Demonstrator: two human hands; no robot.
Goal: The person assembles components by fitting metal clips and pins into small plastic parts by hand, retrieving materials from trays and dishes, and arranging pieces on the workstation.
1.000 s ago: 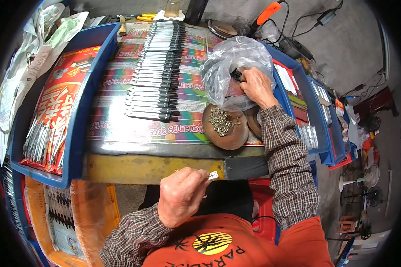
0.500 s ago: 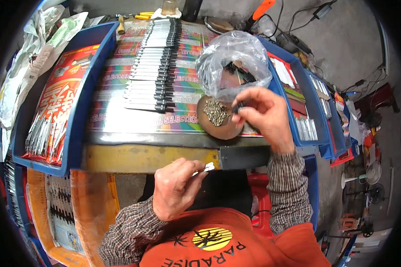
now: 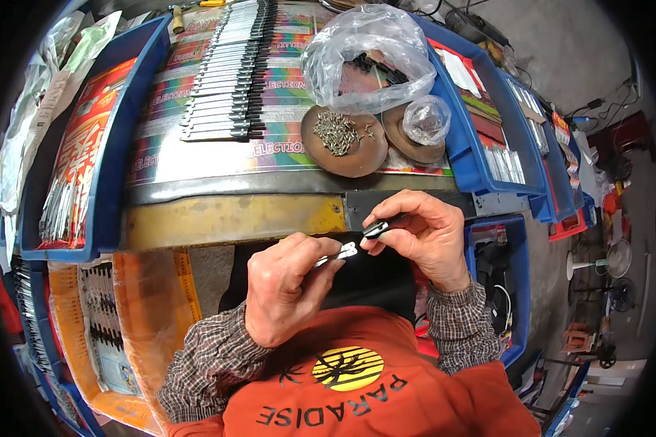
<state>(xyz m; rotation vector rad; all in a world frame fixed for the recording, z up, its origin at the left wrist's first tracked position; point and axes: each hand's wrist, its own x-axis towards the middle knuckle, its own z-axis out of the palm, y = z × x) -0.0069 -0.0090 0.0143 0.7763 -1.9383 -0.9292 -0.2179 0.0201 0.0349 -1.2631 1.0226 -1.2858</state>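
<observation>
Both hands meet just in front of the table's near edge. My left hand (image 3: 290,288) is closed round a silver metal strip (image 3: 346,251), whose holed end pokes out past the fingertips. Between thumb and fingers, my right hand (image 3: 423,237) pinches a small black plastic piece (image 3: 376,229) close to that end; a narrow gap appears to part the two. Beyond the hands, a brown round dish (image 3: 364,156) bears a heap of small metal screws or rivets (image 3: 334,134). Behind it, an open clear plastic bag (image 3: 328,65) contains more black pieces (image 3: 379,69).
A row of silver strips with black ends (image 3: 229,80) lies on the table. Blue trays (image 3: 113,153) stand left, and another blue tray (image 3: 455,149) stands right. A crumpled clear bag (image 3: 426,121) sits on a second dish. Below left is an orange crate (image 3: 149,313).
My right hand has come down from beside the plastic bag toward my left hand, bringing the black piece to the strip's end. The view has tipped lower.
</observation>
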